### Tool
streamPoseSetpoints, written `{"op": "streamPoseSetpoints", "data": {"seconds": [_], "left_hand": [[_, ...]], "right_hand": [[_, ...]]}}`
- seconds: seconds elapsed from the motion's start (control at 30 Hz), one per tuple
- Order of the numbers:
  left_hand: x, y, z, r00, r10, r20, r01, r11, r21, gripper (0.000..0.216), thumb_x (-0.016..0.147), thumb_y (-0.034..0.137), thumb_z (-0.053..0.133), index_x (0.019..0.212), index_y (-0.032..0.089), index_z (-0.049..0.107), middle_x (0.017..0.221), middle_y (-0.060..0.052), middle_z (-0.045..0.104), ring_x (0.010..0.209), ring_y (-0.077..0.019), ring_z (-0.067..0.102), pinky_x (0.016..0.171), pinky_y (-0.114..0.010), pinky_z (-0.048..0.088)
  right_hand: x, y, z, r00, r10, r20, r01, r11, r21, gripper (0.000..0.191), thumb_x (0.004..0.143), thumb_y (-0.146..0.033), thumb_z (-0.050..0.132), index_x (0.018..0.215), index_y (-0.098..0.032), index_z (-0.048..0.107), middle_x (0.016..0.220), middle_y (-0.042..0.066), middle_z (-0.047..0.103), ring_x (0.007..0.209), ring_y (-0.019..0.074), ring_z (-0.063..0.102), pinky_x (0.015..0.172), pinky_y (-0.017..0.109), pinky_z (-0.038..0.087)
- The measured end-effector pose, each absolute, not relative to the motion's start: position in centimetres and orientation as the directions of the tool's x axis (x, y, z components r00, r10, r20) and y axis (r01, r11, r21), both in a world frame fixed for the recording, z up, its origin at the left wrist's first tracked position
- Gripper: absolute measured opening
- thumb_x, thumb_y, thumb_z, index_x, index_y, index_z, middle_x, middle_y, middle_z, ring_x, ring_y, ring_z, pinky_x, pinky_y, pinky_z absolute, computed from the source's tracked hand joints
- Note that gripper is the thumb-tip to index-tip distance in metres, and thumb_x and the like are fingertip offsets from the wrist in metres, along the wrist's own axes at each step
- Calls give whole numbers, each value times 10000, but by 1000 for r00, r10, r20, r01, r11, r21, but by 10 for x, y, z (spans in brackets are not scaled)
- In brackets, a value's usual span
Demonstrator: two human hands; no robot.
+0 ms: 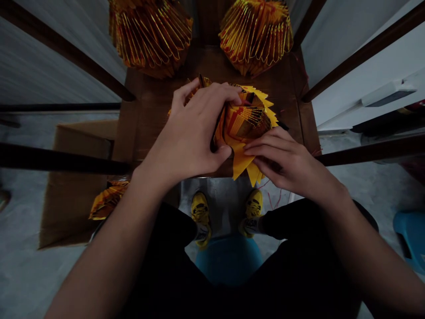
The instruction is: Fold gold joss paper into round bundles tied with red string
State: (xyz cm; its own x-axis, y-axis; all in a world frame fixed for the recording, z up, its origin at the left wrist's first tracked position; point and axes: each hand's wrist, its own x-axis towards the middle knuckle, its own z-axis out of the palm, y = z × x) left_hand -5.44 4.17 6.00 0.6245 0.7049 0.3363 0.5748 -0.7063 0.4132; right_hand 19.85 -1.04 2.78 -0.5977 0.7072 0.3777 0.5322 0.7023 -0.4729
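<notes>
Your left hand (195, 122) is widely grasping the paper (245, 117); your right hand (287, 159) is pinching a flap (239, 157), seemingly arranging it; the next move is demanding light pressure.

Close head-worn view down onto left hand (195, 126), right hand (292, 161)

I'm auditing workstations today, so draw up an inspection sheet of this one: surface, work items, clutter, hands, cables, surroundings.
Surface: dark wooden top.
Work items: folded paper piece, yellow and red, mid-surface; two pleated pieces at the far side.
Clutter: thin red strings below the near edge.
Hands: left hand spread over the folded paper piece; right hand touching its yellow points.
Cables: nothing seen.
Surroundings: cardboard box at left; blue object at right.
</notes>
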Motion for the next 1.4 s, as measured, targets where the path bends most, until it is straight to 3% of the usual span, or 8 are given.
{"op": "streamPoseSetpoints", "data": {"seconds": [0.17, 0.37, 0.53, 0.77, 1.07, 1.27, 1.4], "left_hand": [[-57, 42, 60, 644, 694, 321, 563, -715, 415, 570, 754, 152, 606, 1308, 217, 485, 1628, -83, 578, 1551, -254, 511, 1352, -527, 201], [-57, 41, 58, 653, 689, 314, 561, -719, 409, 594, 818, 161, 581, 1389, 253, 445, 1580, -47, 601, 1518, -246, 530, 1370, -491, 185], [-46, 34, 55, 612, 708, 353, 605, -706, 367, 660, 799, 127, 543, 1442, 203, 413, 1553, -89, 594, 1492, -262, 558, 1359, -514, 207], [-31, 21, 54, 545, 767, 339, 677, -641, 362, 705, 808, 174, 562, 1495, 192, 404, 1573, -98, 583, 1558, -270, 496, 1373, -514, 168], [-36, 24, 56, 580, 751, 316, 661, -660, 357, 693, 827, 191, 582, 1487, 238, 376, 1549, -88, 580, 1538, -292, 519, 1378, -499, 183], [-36, 24, 57, 578, 750, 321, 653, -661, 368, 710, 822, 178, 589, 1507, 162, 403, 1534, -123, 586, 1526, -275, 529, 1368, -499, 196], [-36, 24, 60, 594, 749, 294, 648, -662, 376, 718, 821, 171, 558, 1518, 174, 387, 1557, -106, 580, 1533, -253, 518, 1375, -503, 176]], "right_hand": [[192, -9, 20, -472, 769, 430, 608, 638, -473, 127, 1047, -239, 689, 1118, -232, 793, 1098, 63, 826, 1018, 258, 692, 952, 462, 528], [175, -9, 17, -143, 891, 432, 596, 425, -681, 155, 1027, -290, 729, 904, -239, 808, 926, 31, 797, 924, 226, 673, 874, 421, 510], [156, -15, 20, -99, 860, 501, 836, 345, -427, 219, 1071, -315, 650, 885, -230, 728, 878, 28, 753, 946, 258, 650, 904, 469, 381], [136, -22, 11, -161, 777, 609, 899, 370, -235, 155, 1085, -298, 588, 967, -231, 661, 817, 38, 704, 919, 274, 621, 806, 418, 337], [129, -15, 5, -139, 757, 638, 935, 312, -167, 313, 1109, -335, 529, 847, -222, 660, 648, 7, 540, 864, 250, 597, 805, 425, 267], [127, -10, 3, -114, 748, 654, 962, 248, -115, 334, 1128, -364, 472, 912, -219, 682, 668, -11, 471, 885, 237, 581, 863, 429, 284], [122, -9, 3, -155, 761, 630, 971, 235, -46, 298, 1099, -304, 477, 857, -222, 631, 646, -9, 442, 892, 248, 579, 864, 442, 299]]}}
